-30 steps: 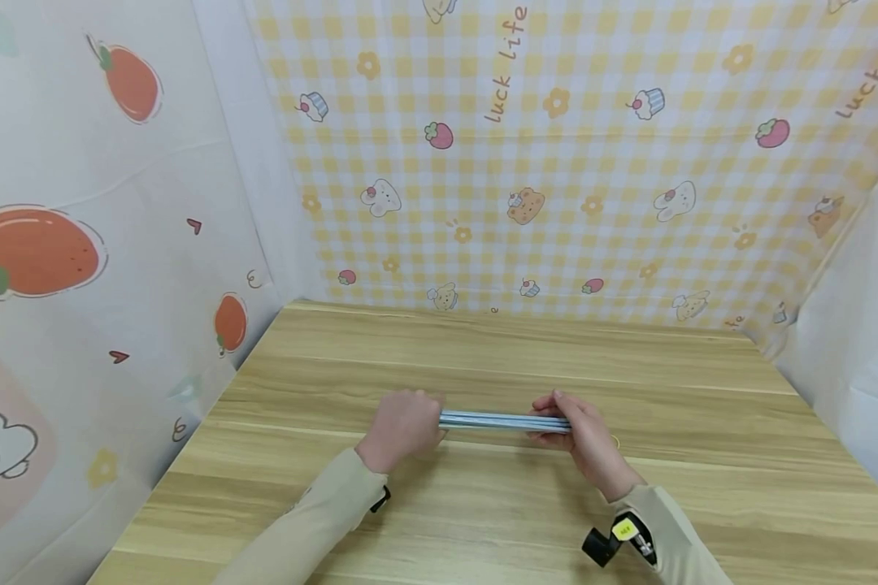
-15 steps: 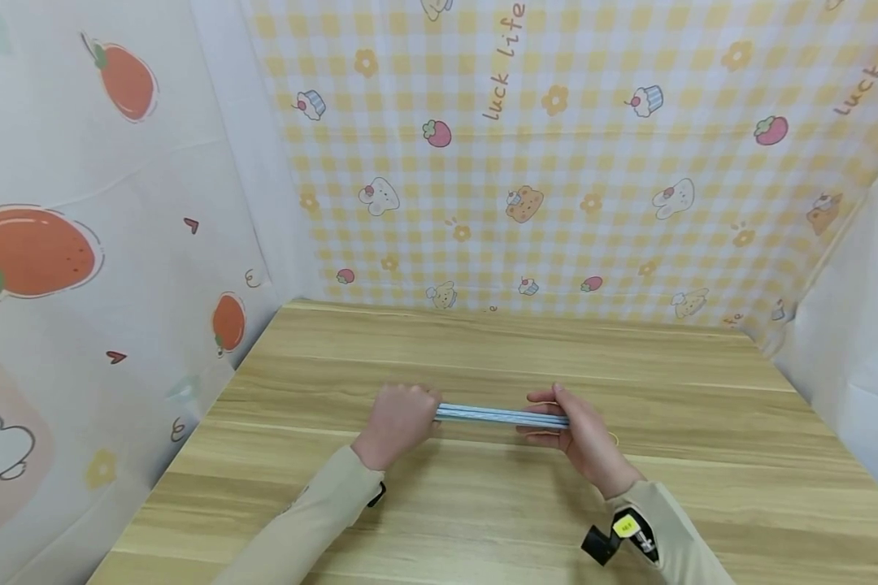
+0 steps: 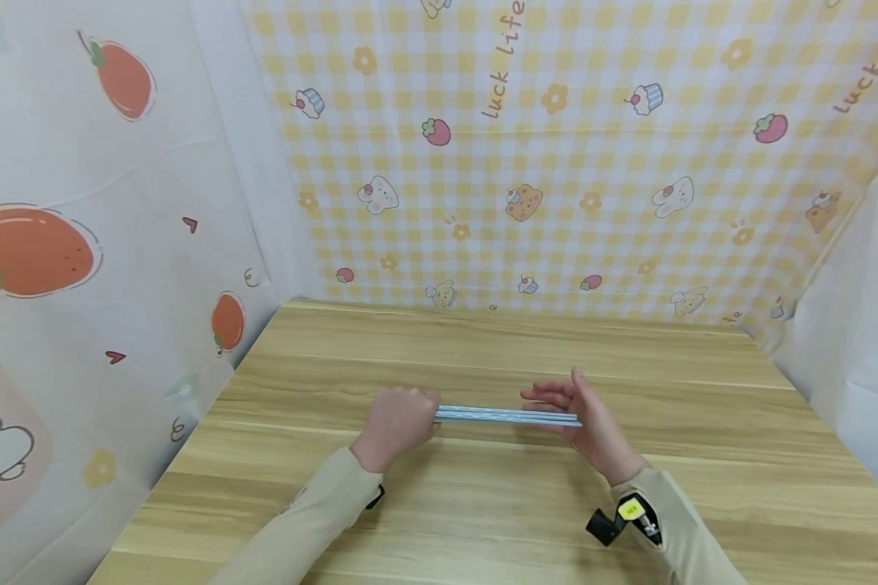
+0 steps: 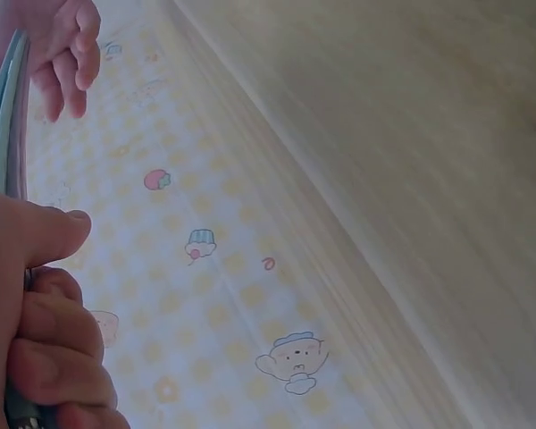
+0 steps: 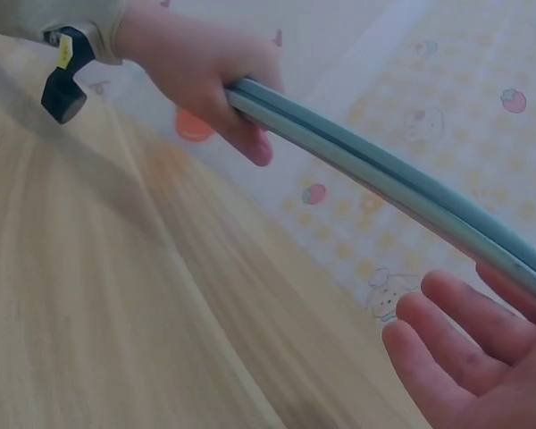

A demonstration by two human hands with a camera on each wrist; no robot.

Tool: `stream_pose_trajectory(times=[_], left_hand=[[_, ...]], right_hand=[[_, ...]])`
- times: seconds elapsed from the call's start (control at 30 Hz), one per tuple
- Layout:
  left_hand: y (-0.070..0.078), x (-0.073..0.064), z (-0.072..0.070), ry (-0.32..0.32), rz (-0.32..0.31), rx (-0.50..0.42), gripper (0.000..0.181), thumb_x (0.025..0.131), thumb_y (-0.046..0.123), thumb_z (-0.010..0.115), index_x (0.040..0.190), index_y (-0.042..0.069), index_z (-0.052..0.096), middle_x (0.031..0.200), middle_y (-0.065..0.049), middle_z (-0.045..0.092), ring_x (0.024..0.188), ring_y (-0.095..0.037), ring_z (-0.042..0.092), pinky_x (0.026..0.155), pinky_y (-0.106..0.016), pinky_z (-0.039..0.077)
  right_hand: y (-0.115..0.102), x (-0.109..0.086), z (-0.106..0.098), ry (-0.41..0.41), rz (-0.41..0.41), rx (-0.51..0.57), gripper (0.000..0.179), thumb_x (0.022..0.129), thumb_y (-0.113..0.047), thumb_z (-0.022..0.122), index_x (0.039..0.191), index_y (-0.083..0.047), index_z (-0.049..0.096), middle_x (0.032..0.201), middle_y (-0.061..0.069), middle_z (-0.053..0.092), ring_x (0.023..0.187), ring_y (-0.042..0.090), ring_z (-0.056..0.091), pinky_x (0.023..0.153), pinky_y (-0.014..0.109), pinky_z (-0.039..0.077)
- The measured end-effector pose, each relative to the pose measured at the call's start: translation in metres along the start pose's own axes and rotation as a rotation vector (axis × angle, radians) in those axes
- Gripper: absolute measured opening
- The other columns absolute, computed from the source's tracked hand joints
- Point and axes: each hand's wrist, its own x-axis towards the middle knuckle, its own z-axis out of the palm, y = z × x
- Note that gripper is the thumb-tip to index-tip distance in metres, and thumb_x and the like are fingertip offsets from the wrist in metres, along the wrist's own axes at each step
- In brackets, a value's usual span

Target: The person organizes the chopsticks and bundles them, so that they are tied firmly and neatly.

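Note:
A thin bundle of light blue chopsticks point(image 3: 483, 413) is held level above the table. My left hand point(image 3: 398, 426) grips its left end in a fist, thumb along the sticks in the left wrist view. The part inside the fist is hidden. At the other end, my right hand point(image 3: 581, 418) has its fingers spread and relaxed, palm turned toward the sticks. The free tips reach in front of that palm; whether they touch it I cannot tell. In the right wrist view the chopsticks point(image 5: 384, 174) slant between both hands, above the right fingers point(image 5: 456, 349).
The wooden table point(image 3: 454, 504) stretches below both hands. Behind it hangs a yellow checked cloth point(image 3: 593, 162), with a fruit-print cloth point(image 3: 139, 195) at the left and a white cloth point(image 3: 863, 349) at the right. A black wrist camera point(image 3: 606, 526) juts from the right sleeve.
My right hand has loosened from the chopsticks' right end and spread its fingers. A thin yellow loop behind it is no longer plainly visible. The left hand keeps its grip, almost still.

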Motion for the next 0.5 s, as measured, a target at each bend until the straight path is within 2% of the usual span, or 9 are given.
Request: stream_pose_trajectory(times=[0.17,0.33,0.5], left_hand=[[0.0026,0.0024,-0.0034,-0.007,-0.004,-0.017,0.036,0.069,0.029,0.077,0.056,0.019,0.046,0.048,0.009,0.023,0.047,-0.007,0.012,0.040,-0.021,0.007],[0.0051,0.0048,-0.0059,-0.037,0.003,-0.048,0.037,0.071,0.024,0.074,0.055,0.018,0.041,0.048,0.008,0.022,0.046,-0.006,0.012,0.038,-0.019,0.008],[0.0066,0.0056,-0.0067,-0.078,-0.024,-0.068,0.044,0.071,0.019,0.072,0.053,0.019,0.032,0.050,0.008,0.016,0.046,-0.006,0.012,0.038,-0.019,0.007]], right_hand=[[0.0019,0.0032,0.0025,-0.072,-0.006,0.055,0.063,0.103,-0.042,0.006,0.119,-0.014,0.060,0.121,0.005,0.065,0.116,0.023,0.060,0.091,0.034,0.051],[0.0037,0.0022,0.0029,-0.035,0.022,0.031,0.062,0.103,-0.045,0.009,0.116,-0.015,0.062,0.117,0.003,0.068,0.111,0.018,0.062,0.090,0.036,0.051],[0.0051,0.0021,0.0053,-0.019,0.032,0.028,0.062,0.104,-0.043,0.013,0.119,-0.003,0.058,0.113,0.004,0.069,0.110,0.016,0.063,0.091,0.039,0.051]])
